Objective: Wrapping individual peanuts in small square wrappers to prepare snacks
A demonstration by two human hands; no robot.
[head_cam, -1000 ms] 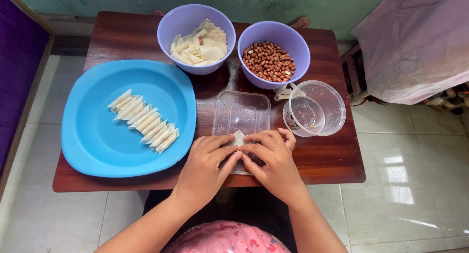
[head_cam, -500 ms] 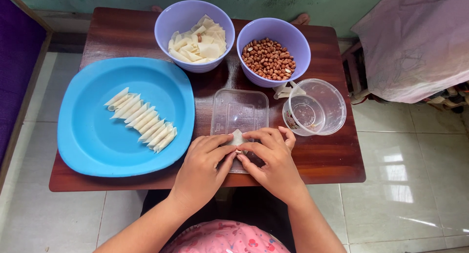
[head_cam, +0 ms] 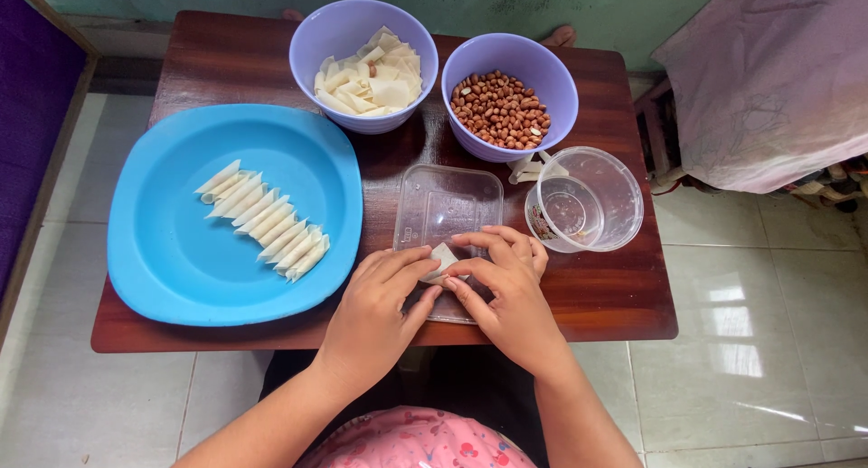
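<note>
**A:** What are the hands doing?

**B:** Both meet at the near edge of a dark wooden tabletop [head_cam: 226, 61]. The left hand [head_cam: 375, 310] and the right hand [head_cam: 506, 296] pinch one small pale wrapper piece [head_cam: 443, 255] between their fingertips. Neither is clenched; the fingers curl lightly, each hand grasping one side of the piece, apparently to fold or roll it.

**A:** Where does that piece sit?

**B:** Over a clear flat plastic lid [head_cam: 448, 210] that lies directly under the hands, seemingly as a working surface that keeps the wrapper off the wood.

**A:** What else is within reach?

**B:** To the left, a large blue plate [head_cam: 163, 269] carries a neat diagonal row of rolled wrappers [head_cam: 262, 219], touching side by side. At the far edge stand two lilac bowls, next to each other. The left bowl [head_cam: 339, 34] is heaped with flat pale wrapper squares [head_cam: 371, 79]; the right bowl [head_cam: 542, 75] holds reddish-brown peanuts [head_cam: 502, 111]. Both stand just beyond the lid, an easy reach for either hand.

**A:** Anything to the right?

**B:** A clear round plastic tub [head_cam: 588, 197], upright, just beside the lid. I cannot tell whether it holds liquid. Off the tabletop, pale cloth [head_cam: 768, 70] drapes over furniture above a tiled floor [head_cam: 750, 359].
</note>
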